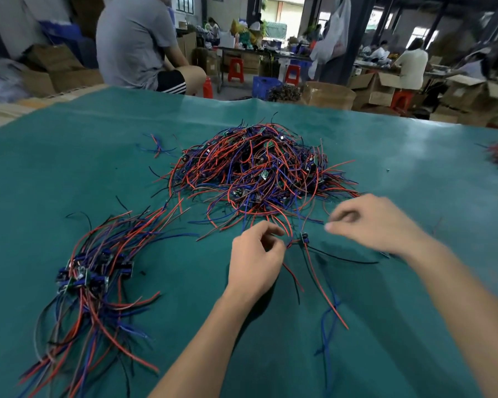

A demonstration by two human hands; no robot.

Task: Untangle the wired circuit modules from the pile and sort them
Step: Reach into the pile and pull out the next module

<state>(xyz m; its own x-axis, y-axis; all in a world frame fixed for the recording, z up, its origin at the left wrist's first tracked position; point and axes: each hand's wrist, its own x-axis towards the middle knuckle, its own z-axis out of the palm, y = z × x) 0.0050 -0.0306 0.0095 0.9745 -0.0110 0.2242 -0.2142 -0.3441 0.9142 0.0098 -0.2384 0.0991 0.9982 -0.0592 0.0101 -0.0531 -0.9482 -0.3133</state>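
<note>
Tangled pile (259,173) behind hands, sorted bundle (95,271) left, on table (414,173)

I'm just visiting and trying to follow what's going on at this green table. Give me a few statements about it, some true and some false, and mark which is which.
1. The big tangled pile lies on the far side of the hands. True.
2. The sorted bundle lies to the person's right. False: it lies to the left, wires roughly lined up.
3. The left hand pinches wires beside a single module. True.
4. The wires are yellow and white. False: mostly red, blue and black.
5. The right hand rests flat on the green mat. False: its fingers are curled near the module's wires.
</note>
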